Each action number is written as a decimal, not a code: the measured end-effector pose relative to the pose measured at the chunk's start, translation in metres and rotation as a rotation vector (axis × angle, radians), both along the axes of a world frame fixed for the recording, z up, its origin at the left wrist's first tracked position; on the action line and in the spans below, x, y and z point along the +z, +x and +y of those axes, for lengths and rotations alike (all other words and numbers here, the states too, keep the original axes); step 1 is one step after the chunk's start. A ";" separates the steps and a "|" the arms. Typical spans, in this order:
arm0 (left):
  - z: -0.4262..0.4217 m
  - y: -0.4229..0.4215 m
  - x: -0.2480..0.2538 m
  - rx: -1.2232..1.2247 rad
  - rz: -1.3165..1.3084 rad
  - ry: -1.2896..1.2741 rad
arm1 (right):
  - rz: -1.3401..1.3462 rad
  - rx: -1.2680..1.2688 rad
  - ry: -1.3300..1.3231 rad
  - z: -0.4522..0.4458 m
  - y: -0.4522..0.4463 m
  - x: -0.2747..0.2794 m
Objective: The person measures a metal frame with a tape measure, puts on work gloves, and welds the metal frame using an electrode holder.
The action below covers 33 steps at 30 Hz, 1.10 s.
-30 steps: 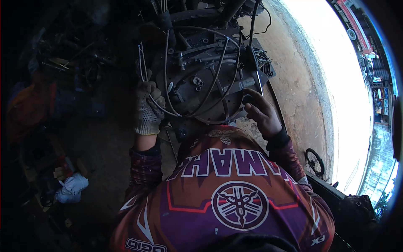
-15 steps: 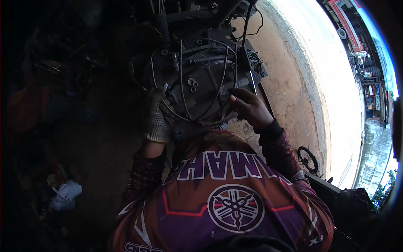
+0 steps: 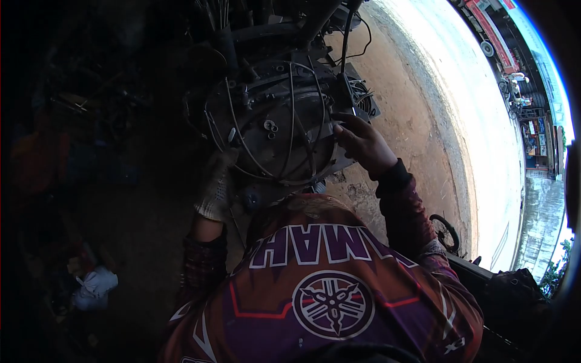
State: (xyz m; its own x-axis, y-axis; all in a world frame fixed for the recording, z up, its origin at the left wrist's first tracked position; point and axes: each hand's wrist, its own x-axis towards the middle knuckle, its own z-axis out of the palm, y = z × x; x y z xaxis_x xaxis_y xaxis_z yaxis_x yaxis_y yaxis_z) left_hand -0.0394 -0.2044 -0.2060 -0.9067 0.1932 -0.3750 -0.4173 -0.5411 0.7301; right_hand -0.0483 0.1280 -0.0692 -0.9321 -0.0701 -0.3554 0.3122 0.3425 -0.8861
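Observation:
A rounded frame of bent metal rods (image 3: 292,112) lies over a dark work surface (image 3: 257,148) in front of me. My right hand (image 3: 366,145), bare, pinches the frame's right side between thumb and fingers. My left hand (image 3: 216,187), in a knitted glove, is beside the frame's lower left edge. Its fingers are dark and blurred, so their grip is unclear. A small pale piece (image 3: 232,134) shows just above that hand; I cannot tell what it is. Several metal rings (image 3: 270,127) lie on the surface, seen through the frame.
Upright rods (image 3: 218,15) stand in a holder at the far left of the work surface. A coil of wire (image 3: 362,94) lies at its right edge. A dark cable (image 3: 346,45) rises behind. A small wheel (image 3: 445,233) is on the ground at right.
The rod frame has turned and shifted, its crossing rods now lying further right. My left hand has moved down and left. My right hand stays at the frame's right side.

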 end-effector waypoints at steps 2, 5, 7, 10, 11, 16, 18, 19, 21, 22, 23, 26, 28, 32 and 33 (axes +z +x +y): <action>-0.008 0.000 -0.005 0.052 -0.059 0.010 | -0.055 -0.099 -0.156 0.018 -0.025 -0.002; -0.011 -0.006 0.019 0.119 -0.053 -0.059 | 0.009 -0.002 -0.047 0.039 -0.086 -0.024; -0.006 -0.005 0.040 0.102 0.057 -0.191 | 0.058 0.049 0.034 0.039 -0.131 -0.046; 0.001 -0.001 0.047 0.191 0.036 -0.238 | 0.341 0.425 0.405 0.039 -0.202 -0.102; 0.000 -0.001 0.043 0.210 0.031 -0.250 | 0.448 0.547 0.516 0.039 -0.227 -0.127; 0.005 0.007 0.050 0.205 0.014 -0.214 | 0.253 0.600 0.740 -0.016 -0.242 -0.108; 0.002 0.007 0.044 0.219 0.083 -0.289 | 0.641 0.845 1.052 -0.003 -0.282 -0.176; 0.001 0.006 0.043 0.220 0.161 -0.370 | 0.700 0.874 1.039 -0.006 -0.278 -0.169; -0.002 0.005 0.051 0.185 0.139 -0.438 | 0.764 0.906 1.029 -0.012 -0.268 -0.153; -0.002 0.005 0.056 0.139 0.115 -0.504 | 0.805 1.018 1.219 -0.013 -0.262 -0.146; 0.000 0.005 0.058 0.139 0.116 -0.498 | 0.819 1.069 1.322 -0.010 -0.254 -0.139; 0.006 -0.002 0.063 0.265 0.108 -0.352 | 0.780 0.767 1.065 0.007 -0.231 -0.120; 0.004 -0.007 0.066 0.269 0.132 -0.422 | 0.681 0.404 0.734 -0.003 -0.197 -0.086; 0.015 -0.014 0.072 0.310 0.257 -0.381 | 0.662 -0.044 0.127 -0.043 -0.113 -0.022; 0.014 -0.017 0.072 0.264 0.288 -0.433 | 0.744 -0.052 0.104 -0.053 -0.095 -0.013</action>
State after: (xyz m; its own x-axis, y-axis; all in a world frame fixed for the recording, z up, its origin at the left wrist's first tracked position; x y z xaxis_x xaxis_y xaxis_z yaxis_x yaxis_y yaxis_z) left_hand -0.0566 -0.1899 -0.1344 -0.9804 -0.1693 -0.1010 -0.0610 -0.2264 0.9721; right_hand -0.1430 0.0747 -0.0821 -0.9301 -0.0194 0.3669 -0.3379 0.4373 -0.8334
